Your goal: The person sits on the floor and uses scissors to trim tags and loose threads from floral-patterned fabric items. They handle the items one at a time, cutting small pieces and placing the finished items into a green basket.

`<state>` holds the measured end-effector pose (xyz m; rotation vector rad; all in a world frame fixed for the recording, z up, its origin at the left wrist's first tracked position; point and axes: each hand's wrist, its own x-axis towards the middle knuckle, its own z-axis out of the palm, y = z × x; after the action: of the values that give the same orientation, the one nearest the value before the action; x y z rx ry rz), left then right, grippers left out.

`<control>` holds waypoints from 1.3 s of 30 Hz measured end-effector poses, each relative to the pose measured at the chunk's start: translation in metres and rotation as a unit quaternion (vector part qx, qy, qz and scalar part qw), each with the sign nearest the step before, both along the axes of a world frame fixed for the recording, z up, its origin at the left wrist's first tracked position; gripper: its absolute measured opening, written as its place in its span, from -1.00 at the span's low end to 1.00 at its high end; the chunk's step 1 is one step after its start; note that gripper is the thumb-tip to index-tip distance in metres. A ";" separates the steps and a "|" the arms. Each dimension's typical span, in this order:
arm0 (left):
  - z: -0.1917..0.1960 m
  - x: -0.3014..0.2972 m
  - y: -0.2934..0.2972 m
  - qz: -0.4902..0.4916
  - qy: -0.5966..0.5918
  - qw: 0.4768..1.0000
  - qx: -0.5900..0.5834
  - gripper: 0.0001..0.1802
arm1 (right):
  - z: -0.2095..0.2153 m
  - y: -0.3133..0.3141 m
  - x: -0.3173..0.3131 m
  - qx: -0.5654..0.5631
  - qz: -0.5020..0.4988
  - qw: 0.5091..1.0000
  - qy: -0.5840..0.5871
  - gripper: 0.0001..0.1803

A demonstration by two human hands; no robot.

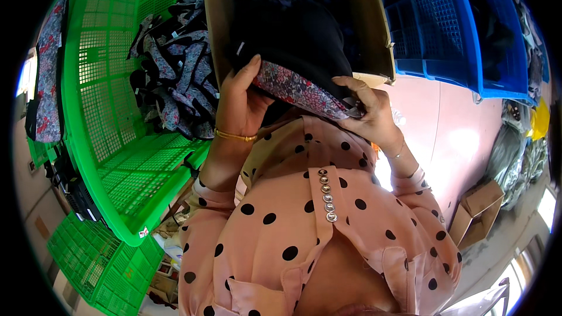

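Both hands (243, 96) (377, 111) work amid crates (120, 190) (462, 29), pink surface (430, 111) nearby.

No lettering can be read, the small sticker (143, 232) on the green crate (130, 221) included.

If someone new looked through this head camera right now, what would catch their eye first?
Probably the bright green basket on the left, with a heap of floral pieces inside. Next, at upper centre, the black item with a floral band, held between the left hand and right hand. Blue crates stand out at upper right.
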<state>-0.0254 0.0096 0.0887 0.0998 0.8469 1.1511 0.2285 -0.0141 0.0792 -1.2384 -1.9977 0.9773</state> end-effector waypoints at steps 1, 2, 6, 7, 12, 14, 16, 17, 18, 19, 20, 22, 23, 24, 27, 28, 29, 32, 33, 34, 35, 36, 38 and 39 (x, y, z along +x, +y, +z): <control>-0.001 -0.001 -0.006 -0.016 -0.021 0.999 0.018 -0.75 | -0.001 -0.001 0.001 0.001 0.002 1.000 0.009 -0.33; 0.001 0.000 -0.011 -0.015 0.003 1.000 0.010 -0.75 | -0.003 -0.003 0.001 0.002 0.003 1.000 0.019 -0.36; 0.023 0.017 -0.027 -0.032 0.078 0.996 -0.014 -0.78 | -0.006 -0.010 0.003 -0.031 0.001 0.997 0.070 -0.48; 0.028 0.019 -0.031 -0.042 0.094 0.995 -0.017 -0.79 | -0.006 -0.012 0.003 -0.050 -0.010 0.994 0.099 -0.52; 0.060 -0.010 -0.040 -0.449 0.325 0.822 0.133 -0.75 | -0.005 -0.016 0.021 -0.274 -0.006 0.935 0.223 -0.69; 0.064 -0.004 -0.046 -0.342 0.431 0.811 0.196 -0.79 | -0.014 -0.017 0.032 -0.261 0.035 0.956 0.130 -0.67; 0.059 0.014 -0.022 -0.221 0.575 0.701 0.360 -0.82 | 0.000 -0.015 0.030 -0.298 0.048 0.944 0.131 -0.64; 0.045 0.021 -0.013 -0.209 0.592 0.659 0.414 -0.81 | -0.006 -0.021 0.027 -0.333 0.028 0.924 0.187 -0.62; 0.023 0.025 -0.007 -0.194 0.612 0.616 0.457 -0.81 | -0.009 -0.021 0.026 -0.353 0.052 0.916 0.184 -0.60; 0.007 0.028 -0.010 -0.236 0.571 0.651 0.441 -0.84 | -0.023 -0.023 0.027 -0.365 0.080 0.907 0.196 -0.60; -0.004 0.032 -0.010 -0.263 0.530 0.686 0.422 -0.86 | -0.033 -0.026 0.028 -0.382 0.105 0.896 0.201 -0.59; -0.015 0.036 -0.006 -0.284 0.502 0.710 0.403 -0.86 | -0.023 -0.026 0.024 -0.433 0.075 0.870 0.222 -0.59; -0.019 0.039 -0.004 -0.262 0.527 0.686 0.428 -0.86 | -0.019 -0.027 0.022 -0.419 0.059 0.880 0.217 -0.58; -0.022 0.043 -0.003 -0.239 0.551 0.660 0.451 -0.84 | -0.009 -0.023 0.023 -0.406 0.056 0.896 0.171 -0.57; -0.028 0.051 -0.004 -0.217 0.617 0.606 0.453 -0.81 | -0.007 -0.017 0.023 -0.338 0.049 0.932 0.123 -0.63; -0.028 0.053 -0.005 -0.222 0.628 0.594 0.451 -0.81 | 0.003 -0.011 0.023 -0.322 0.053 0.943 0.064 -0.65; -0.026 0.054 -0.005 -0.231 0.642 0.581 0.444 -0.80 | 0.008 -0.008 0.022 -0.304 0.059 0.951 0.006 -0.67; -0.014 0.046 0.003 -0.128 0.678 0.573 0.443 -0.79 | -0.008 -0.001 0.023 -0.286 0.057 0.956 0.040 -0.72; -0.008 0.043 -0.001 -0.075 0.681 0.589 0.429 -0.77 | -0.005 -0.002 0.026 -0.267 0.045 0.960 0.068 -0.74; 0.001 0.037 -0.010 -0.163 0.686 0.592 0.389 -0.78 | -0.014 -0.003 0.029 -0.276 0.025 0.958 0.078 -0.75; 0.011 0.028 -0.025 -0.251 0.686 0.589 0.346 -0.79 | -0.031 -0.007 0.035 -0.284 0.006 0.955 0.090 -0.76; 0.015 0.023 -0.040 -0.334 0.679 0.583 0.296 -0.80 | -0.041 -0.012 0.037 -0.294 -0.010 0.951 0.100 -0.76; -0.005 0.021 -0.065 -0.357 0.682 0.560 0.307 -0.80 | -0.043 -0.019 0.033 -0.294 -0.015 0.947 0.132 -0.77; -0.015 0.021 -0.071 -0.368 0.683 0.547 0.314 -0.80 | -0.043 -0.020 0.031 -0.292 -0.019 0.945 0.148 -0.78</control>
<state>-0.0041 -0.0611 0.0738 2.0045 1.4272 0.2674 0.2597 -0.0344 0.0360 -1.3148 -1.4876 1.7043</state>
